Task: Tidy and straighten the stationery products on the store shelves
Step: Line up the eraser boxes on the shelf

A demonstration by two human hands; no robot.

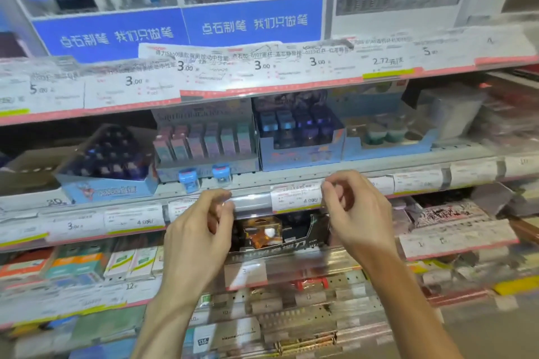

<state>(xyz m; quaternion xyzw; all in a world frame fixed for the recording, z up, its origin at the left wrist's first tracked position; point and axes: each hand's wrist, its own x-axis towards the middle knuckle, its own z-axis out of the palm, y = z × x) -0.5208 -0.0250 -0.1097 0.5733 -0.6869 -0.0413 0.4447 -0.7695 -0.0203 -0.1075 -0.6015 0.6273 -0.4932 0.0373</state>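
both hands (201, 230) (354, 210) pinch the clear price strip (253, 204) — blue sharpeners (204, 178) just above.

Both hands met at the frame's centre: the left hand (201, 230) and right hand (354, 210) pinched the clear price strip (253, 202) on the shelf edge, below blue display boxes (300, 154)

tiered store shelves (291, 181), grey floor (495, 326)
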